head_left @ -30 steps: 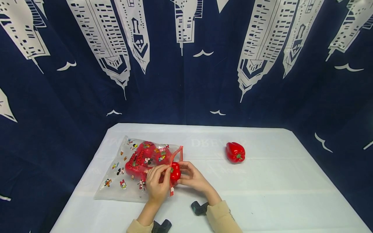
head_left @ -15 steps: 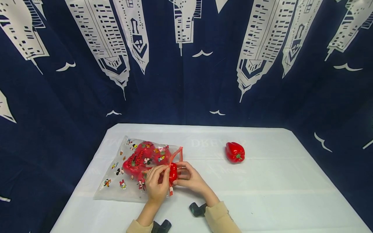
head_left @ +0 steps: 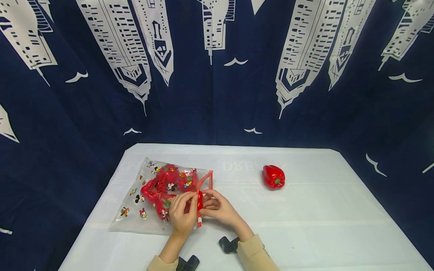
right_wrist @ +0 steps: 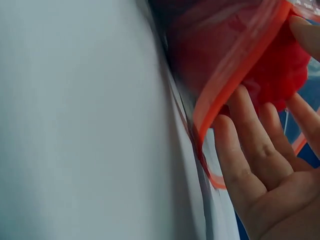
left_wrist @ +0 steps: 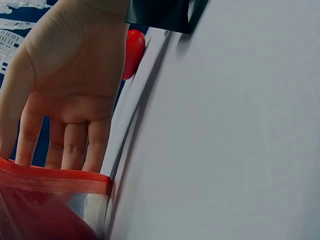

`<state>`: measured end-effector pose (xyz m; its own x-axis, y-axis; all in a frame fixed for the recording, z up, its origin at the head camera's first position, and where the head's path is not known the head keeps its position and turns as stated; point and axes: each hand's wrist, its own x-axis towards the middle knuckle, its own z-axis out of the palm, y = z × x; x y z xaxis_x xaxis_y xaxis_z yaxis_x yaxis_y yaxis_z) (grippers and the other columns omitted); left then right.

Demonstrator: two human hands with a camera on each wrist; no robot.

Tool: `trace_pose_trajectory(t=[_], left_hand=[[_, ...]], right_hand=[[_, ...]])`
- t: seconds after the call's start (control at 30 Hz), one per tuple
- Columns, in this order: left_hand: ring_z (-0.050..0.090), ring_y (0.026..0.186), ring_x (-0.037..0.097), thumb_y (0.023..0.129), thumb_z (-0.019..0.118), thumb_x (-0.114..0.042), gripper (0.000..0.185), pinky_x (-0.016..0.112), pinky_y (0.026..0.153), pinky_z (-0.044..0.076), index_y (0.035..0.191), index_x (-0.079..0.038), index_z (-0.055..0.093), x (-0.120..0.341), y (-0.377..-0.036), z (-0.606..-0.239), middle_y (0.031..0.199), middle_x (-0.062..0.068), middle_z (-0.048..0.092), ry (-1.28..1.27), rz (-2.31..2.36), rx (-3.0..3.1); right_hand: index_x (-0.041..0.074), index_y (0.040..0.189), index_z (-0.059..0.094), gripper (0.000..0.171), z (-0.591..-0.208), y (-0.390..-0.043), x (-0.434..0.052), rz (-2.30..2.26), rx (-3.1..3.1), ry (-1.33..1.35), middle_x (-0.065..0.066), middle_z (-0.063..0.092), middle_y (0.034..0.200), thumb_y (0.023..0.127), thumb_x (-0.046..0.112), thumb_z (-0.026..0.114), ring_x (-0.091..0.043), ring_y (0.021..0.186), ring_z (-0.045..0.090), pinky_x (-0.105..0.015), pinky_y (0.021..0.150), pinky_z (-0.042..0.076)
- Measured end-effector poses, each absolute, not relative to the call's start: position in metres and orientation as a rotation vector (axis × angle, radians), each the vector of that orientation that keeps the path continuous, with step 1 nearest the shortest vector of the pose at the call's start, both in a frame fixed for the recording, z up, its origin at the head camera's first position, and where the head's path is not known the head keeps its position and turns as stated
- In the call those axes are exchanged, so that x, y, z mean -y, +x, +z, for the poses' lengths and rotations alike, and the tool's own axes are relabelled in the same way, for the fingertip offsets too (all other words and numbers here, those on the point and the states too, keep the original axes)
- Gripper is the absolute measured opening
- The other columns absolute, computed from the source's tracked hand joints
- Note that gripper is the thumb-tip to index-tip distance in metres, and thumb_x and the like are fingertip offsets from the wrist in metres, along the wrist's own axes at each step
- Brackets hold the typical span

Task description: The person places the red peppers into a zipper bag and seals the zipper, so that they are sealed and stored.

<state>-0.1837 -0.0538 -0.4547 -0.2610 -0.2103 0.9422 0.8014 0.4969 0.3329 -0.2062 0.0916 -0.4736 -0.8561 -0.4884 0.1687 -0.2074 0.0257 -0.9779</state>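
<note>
On the left of the table lies a clear zip bag [head_left: 133, 220] printed with cartoon figures, its orange-red edge [right_wrist: 242, 72] facing right. Several red bell peppers [head_left: 158, 188] show through the plastic. My left hand [head_left: 183, 216] pinches the bag's upper layer at the mouth. With thumb and fingers spread around it, my right hand [head_left: 220, 209] holds another red bell pepper [right_wrist: 280, 70] that is mostly inside the mouth. The left wrist view shows the right hand [left_wrist: 70, 90] with its fingertips behind the coloured edge. The left hand's fingertips partly hide this pepper from the head view.
One more red bell pepper [head_left: 273, 177] lies alone on the white table [head_left: 315, 210], right of the bag. Dark wrist-camera mounts [head_left: 228, 244] sit by both cuffs. A navy curtain [head_left: 217, 101] with white building prints hangs behind the table.
The right hand has moved left, and its pepper has gone deeper into the bag's mouth. Peppers inside have shifted left and toward the near side. The left hand stays at the edge.
</note>
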Motion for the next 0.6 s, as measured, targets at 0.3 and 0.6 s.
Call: trace_pose_trajectory(t=[0.3,0.6], left_hand=[[0.055,0.061,0.028,0.064,0.069,0.017,0.017,0.032,0.061,0.041,0.079,0.010,0.065,0.054,-0.184,-0.455,0.074,0.019,0.064,-0.528,-1.057,1.535],[0.057,0.063,0.028,0.065,0.070,0.016,0.016,0.031,0.062,0.043,0.079,0.010,0.065,0.055,-0.184,-0.454,0.075,0.019,0.065,-0.523,-1.072,1.532]], right_hand=[[-0.013,0.126,0.045,0.044,-0.470,-0.210,-0.100,-1.875,-2.135,-0.768,-0.033,0.053,0.115,0.086,-0.006,0.061,-0.048,0.103,0.054,-0.022,0.080,0.049],[-0.014,0.126,0.045,0.042,-0.464,-0.215,-0.118,-1.902,-2.197,-0.672,-0.036,0.050,0.120,0.088,-0.004,0.059,-0.050,0.107,0.052,-0.023,0.082,0.048]])
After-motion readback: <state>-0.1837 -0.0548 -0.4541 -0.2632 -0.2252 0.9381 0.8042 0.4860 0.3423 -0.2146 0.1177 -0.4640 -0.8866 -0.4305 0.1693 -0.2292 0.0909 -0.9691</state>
